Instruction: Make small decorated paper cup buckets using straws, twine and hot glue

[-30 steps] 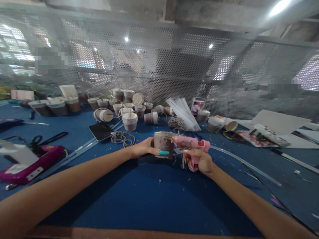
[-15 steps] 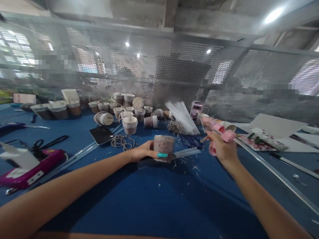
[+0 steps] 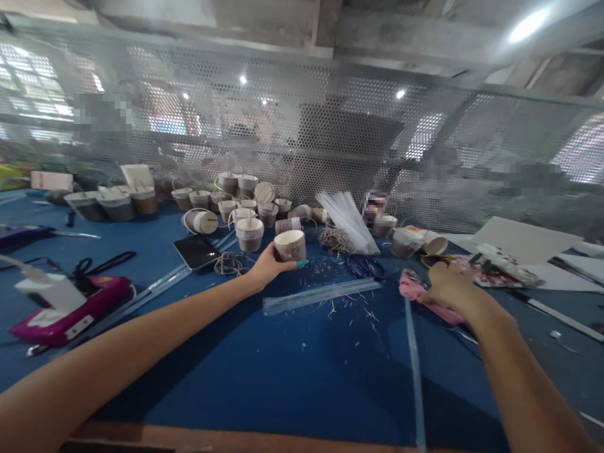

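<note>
the thumb and fingers of the left hand (image 3: 267,272) are closed around the side of a small cup (image 3: 290,253), the thumb with its teal nail lying low along the near face, the other fingers mostly hidden behind. the cup is mouth up, tipped a little this way, and i can't tell whether its base touches the table. a light, even grip like that looks right to me: pressing harder could dent the wall.

the right hand (image 3: 455,290) is well apart, down over a pink glue gun (image 3: 411,287). its fingers are blurred and turned away, so i can't tell whether they grip the gun or only rest on it. i'd keep the fingertips back from the nozzle, and mind the long clear stick (image 3: 415,377) reaching toward the near edge, since a sleeve or wrist could snag it.

between the hands lie flat clear strips (image 3: 321,296), with loose fibres strewn around them; brushing those aside would keep them off anything sticky. just beyond the held cup stands a handled cup (image 3: 249,236), near a tangle of twine (image 3: 335,240). farther left, a purple power strip (image 3: 104,296) sits on the blue table (image 3: 283,384).
</note>
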Demonstrator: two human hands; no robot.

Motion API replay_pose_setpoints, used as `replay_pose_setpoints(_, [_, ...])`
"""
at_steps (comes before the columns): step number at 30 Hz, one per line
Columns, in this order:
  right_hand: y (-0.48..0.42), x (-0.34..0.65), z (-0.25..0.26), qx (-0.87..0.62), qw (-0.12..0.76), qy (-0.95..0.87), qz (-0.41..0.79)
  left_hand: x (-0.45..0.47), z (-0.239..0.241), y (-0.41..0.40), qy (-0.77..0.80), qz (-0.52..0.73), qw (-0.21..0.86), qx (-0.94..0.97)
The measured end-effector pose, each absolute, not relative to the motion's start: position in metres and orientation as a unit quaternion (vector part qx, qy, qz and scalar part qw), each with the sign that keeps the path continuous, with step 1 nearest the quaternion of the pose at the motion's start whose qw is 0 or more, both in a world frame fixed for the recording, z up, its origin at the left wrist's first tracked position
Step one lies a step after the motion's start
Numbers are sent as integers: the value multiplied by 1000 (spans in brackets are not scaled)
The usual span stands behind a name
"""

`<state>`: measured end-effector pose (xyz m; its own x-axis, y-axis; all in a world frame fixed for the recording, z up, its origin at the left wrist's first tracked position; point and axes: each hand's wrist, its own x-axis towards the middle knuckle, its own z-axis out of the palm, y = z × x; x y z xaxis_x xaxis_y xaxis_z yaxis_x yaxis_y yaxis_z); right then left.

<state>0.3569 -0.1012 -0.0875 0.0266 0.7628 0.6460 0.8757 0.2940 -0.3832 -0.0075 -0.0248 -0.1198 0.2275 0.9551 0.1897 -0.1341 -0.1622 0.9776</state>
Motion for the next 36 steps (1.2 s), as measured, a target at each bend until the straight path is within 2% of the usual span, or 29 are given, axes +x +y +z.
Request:
replay_pose_setpoints(2, [-111,320,-76,-688,330,-615,-196,-8,-124,-22,358,506,535,574])
replay_pose_setpoints(3, [-117,298,-71,-684,276,-642,-210,-8,-126,-21,356,506,533,577])
replay_pose_setpoints(5, [-126,249,-63,-586,222,-763,-156,-8,-129,-19,358,508,525,581])
replay_pose_setpoints(8, [-128,189,-67,-468,201,-861,8,-9,-131,-17,365,508,509,591])
replay_pose_setpoints(11, [-119,161,-83,-413,177,-893,33,-10,-131,-18,372,505,497,600])
replay_pose_setpoints(14, [-108,160,-92,-391,178,-903,25,-11,-130,-18,378,498,501,599])
replay_pose_setpoints(18, [-106,175,-84,-357,194,-911,70,-10,-130,-19,360,493,503,611])
replay_pose_setpoints(22, [-108,189,-75,-355,286,-880,137,-11,-127,-20,294,471,521,649])
replay_pose_setpoints(25, [-111,194,-69,-384,311,-846,199,-13,-123,-21,296,439,495,688])
replay_pose_setpoints(27, [-114,195,-62,-399,312,-846,169,-15,-122,-21,314,417,469,713])
replay_pose_setpoints(32, [-124,191,-32,-396,319,-861,-34,-17,-128,-19,289,419,433,744])
replay_pose_setpoints(36, [-112,195,-30,-406,299,-857,-103,-23,-127,-24,268,481,300,779])
